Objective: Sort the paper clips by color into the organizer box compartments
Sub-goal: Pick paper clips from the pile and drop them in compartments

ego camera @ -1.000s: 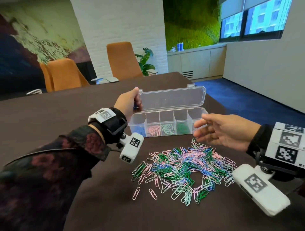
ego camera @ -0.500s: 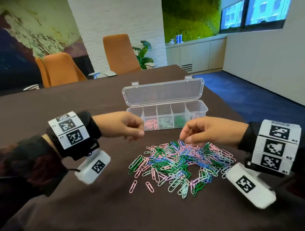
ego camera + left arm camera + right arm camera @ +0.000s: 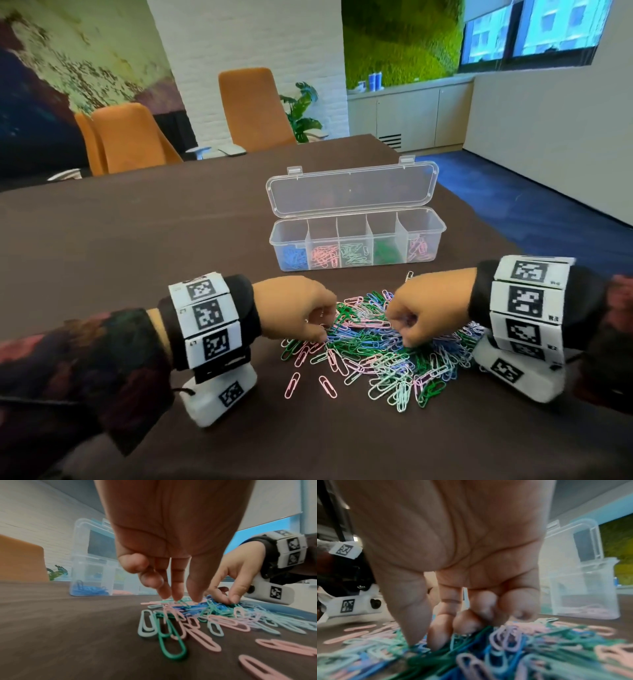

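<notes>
A pile of paper clips [image 3: 371, 356] in blue, pink, pale green, dark green and lilac lies on the dark table. Behind it stands the clear organizer box [image 3: 442, 229], lid [image 3: 352, 190] up. Its compartments hold, left to right, blue [image 3: 293, 257], pink [image 3: 323, 257], pale green [image 3: 354, 255], dark green [image 3: 385, 253] and lilac clips [image 3: 419, 248]. My left hand [image 3: 322, 337] points down at the pile's left side; its straight fingertips [image 3: 177, 597] touch the clips. My right hand [image 3: 404, 341] sits on the pile's middle, thumb and forefinger [image 3: 412, 641] pinched into the clips [image 3: 505, 641]. Which clip they hold is hidden.
Two loose pink clips [image 3: 293, 383] lie nearer to me, left of the pile. Orange chairs [image 3: 253, 106] stand at the table's far side. The table's right edge [image 3: 496, 219] drops to blue carpet beside the box.
My left hand left the box's left end and came down onto the pile. My right hand dropped from beside the box to the pile and closed its fingers.
</notes>
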Tool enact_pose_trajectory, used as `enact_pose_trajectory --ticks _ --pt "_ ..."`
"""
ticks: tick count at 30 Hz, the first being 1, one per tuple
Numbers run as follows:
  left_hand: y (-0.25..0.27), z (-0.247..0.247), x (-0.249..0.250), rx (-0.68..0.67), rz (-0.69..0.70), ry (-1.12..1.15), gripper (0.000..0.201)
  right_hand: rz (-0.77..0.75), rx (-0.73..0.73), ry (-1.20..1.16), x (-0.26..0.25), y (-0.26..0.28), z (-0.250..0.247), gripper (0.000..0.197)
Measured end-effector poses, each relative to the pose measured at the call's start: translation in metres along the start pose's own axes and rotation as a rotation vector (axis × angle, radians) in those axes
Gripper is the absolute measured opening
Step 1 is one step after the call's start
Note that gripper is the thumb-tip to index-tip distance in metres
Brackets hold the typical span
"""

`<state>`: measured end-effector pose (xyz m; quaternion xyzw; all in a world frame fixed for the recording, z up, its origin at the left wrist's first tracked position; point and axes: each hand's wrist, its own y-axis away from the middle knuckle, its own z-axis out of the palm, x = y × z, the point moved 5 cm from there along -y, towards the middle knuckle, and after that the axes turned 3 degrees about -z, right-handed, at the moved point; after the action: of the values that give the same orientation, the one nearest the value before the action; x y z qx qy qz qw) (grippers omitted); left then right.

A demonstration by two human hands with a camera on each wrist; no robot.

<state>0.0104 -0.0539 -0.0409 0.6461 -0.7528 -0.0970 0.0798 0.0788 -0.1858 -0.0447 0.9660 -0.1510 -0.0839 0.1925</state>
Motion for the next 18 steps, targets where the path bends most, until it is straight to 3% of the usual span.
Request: enact_pose_trajectory --ticks 8,13,18 --pt "-0.026 0.002 0.019 -0.028 0.113 0.022 0.012 0.003 0.112 0.051 -0.003 -0.012 -0.012 0.029" --pt "-0.02 -0.001 0.005 -0.006 0.063 0.158 0.017 -0.029 0.19 -0.059 -0.016 -0.025 -0.014 0.016" --pt "-0.007 -0.002 -0.013 0.04 0.016 0.264 0.024 -0.025 0.191 -0.11 -0.023 -0.036 -0.018 0.02"
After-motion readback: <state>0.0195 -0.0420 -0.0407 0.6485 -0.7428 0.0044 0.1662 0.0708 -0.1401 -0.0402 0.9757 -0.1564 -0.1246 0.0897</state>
